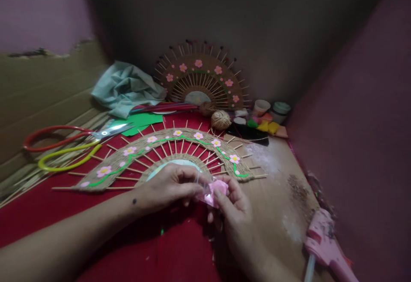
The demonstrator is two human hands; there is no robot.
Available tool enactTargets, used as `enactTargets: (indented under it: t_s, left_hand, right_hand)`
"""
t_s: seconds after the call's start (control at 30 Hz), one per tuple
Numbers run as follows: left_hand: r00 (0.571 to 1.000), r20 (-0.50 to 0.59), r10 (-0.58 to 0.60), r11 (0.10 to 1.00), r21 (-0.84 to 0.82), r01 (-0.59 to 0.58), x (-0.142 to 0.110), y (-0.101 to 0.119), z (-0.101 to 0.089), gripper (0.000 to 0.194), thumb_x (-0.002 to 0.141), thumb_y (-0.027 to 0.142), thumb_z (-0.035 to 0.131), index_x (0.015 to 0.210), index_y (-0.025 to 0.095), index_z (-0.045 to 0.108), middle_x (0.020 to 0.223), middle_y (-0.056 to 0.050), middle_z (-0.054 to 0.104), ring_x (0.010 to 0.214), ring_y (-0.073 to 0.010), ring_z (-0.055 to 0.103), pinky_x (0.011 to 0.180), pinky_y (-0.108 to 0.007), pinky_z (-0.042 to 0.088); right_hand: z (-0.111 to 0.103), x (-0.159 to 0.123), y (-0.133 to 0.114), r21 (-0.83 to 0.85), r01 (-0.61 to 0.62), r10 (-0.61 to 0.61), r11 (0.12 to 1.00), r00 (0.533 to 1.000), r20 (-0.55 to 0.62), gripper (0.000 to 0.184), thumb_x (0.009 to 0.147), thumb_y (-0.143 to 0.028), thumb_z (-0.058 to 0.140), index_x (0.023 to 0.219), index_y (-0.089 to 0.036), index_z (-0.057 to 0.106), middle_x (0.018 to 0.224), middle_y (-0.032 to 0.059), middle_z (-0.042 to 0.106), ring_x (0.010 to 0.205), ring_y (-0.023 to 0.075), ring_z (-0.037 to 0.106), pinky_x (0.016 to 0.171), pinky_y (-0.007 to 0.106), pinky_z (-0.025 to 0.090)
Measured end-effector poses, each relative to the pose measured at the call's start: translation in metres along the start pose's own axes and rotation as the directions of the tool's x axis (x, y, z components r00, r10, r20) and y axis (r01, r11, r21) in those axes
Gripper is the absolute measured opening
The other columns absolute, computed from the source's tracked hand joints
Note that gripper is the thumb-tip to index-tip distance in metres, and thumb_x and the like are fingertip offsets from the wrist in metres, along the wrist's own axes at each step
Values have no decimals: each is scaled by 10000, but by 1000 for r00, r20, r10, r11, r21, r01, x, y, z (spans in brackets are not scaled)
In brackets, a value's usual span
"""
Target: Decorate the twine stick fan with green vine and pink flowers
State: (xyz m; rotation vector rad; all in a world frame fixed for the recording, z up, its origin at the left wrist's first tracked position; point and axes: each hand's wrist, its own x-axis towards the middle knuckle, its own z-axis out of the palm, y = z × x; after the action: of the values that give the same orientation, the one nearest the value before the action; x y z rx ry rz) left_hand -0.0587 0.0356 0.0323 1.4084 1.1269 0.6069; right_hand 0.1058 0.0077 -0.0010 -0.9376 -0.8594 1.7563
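Between my two hands is a small clear plastic packet [210, 194] with soft pink stuff inside, perhaps clay. My left hand [178, 185] pinches the packet's left end between thumb and fingers. On its right side, my right hand [233, 202] grips the pink part with thumb and fingertips. Just beyond the hands lies a half-round fan [120, 162] of thin sticks woven with twine, bearing pink flowers with yellow centres and a green wavy line. The fan's pale blue centre is partly covered by my left hand.
Red-and-yellow-handled scissors [104, 133] lie left on green sheets [144, 123]. A finished-looking fan [199, 72] leans on the back wall beside a crumpled blue cloth [126, 87]. Twine balls [221, 120], a white cup [261, 107] and yellow lumps [269, 127] stand behind. A pink glue gun [321, 239] rests right.
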Motion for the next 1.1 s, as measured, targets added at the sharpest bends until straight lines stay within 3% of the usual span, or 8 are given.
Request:
enactTargets:
  t_s: [0.2, 0.3, 0.43, 0.67, 0.8, 0.9, 1.0, 1.1]
  left_hand:
    - [985, -170, -31, 996, 74, 44, 0, 0, 7, 208, 716, 285, 633, 578, 130, 649, 454, 42, 518, 372, -61, 446, 367, -153, 314]
    - [982, -187, 16, 995, 104, 3, 0, -4, 8, 219, 707, 322, 646, 605, 131, 677, 476, 30, 539, 392, -68, 444, 368, -159, 317]
    - [967, -226, 114, 984, 160, -78, 0, -9, 8, 173, 745, 280, 642, 826, 165, 743, 519, 40, 572, 416, -61, 434, 386, -152, 308]
    - [998, -18, 54, 993, 105, -52, -2, -12, 5, 215, 788, 262, 623, 957, 201, 741, 709, 7, 675, 540, -84, 517, 435, -144, 353]
    - [982, -24, 186, 952, 251, -174, -1, -14, 4, 195, 810, 236, 612, 943, 179, 743, 669, 9, 659, 526, -73, 511, 475, -148, 371]
    - [939, -53, 340, 875, 383, -296, 0, -18, 6, 158, 816, 216, 611, 865, 152, 747, 638, 1, 650, 560, -81, 537, 530, -154, 392]
    - [887, -72, 455, 825, 408, -390, 1, -22, 8, 152, 826, 191, 595, 838, 136, 736, 676, -19, 675, 619, -98, 584, 583, -164, 422]
    - [869, -77, 489, 810, 408, -420, -1, -23, 9, 160, 834, 192, 589, 823, 122, 732, 654, -24, 662, 597, -99, 580, 562, -166, 419]
  right_hand:
    - [1, -2, 5, -75, -26, 24, 997, 999, -21, 299, 814, -466, 600, 924, -209, 494, 476, -69, 536, 363, 49, 390, 345, 117, 279]
    - [2, -3, 5, -87, -62, 60, 994, 998, -34, 316, 809, -489, 594, 913, -210, 486, 451, -70, 533, 335, 46, 358, 331, 122, 258]
    - [3, -3, 3, -93, -77, 74, 993, 997, -36, 344, 810, -526, 559, 895, -200, 491, 416, -66, 519, 310, 46, 315, 317, 131, 237]
    - [-2, -3, 5, -111, -83, 87, 990, 996, 32, 387, 820, -513, 554, 1002, -178, 489, 449, -42, 566, 326, 54, 385, 339, 132, 275]
    - [-3, -1, 7, -67, -79, 82, 995, 996, 45, 406, 824, -490, 561, 1055, -174, 456, 478, -19, 606, 336, 71, 429, 347, 143, 307]
    - [-3, 0, 7, -27, -79, 80, 997, 996, 37, 398, 819, -477, 575, 1048, -172, 460, 492, -10, 616, 340, 74, 439, 345, 143, 304]
    - [-2, 0, 7, 12, -96, 95, 995, 994, 47, 386, 809, -465, 603, 1030, -171, 488, 502, -14, 611, 354, 72, 459, 352, 137, 312]
    - [-2, 1, 7, 27, -101, 99, 995, 993, 70, 360, 797, -453, 630, 981, -162, 525, 508, -12, 608, 357, 67, 472, 353, 132, 321]
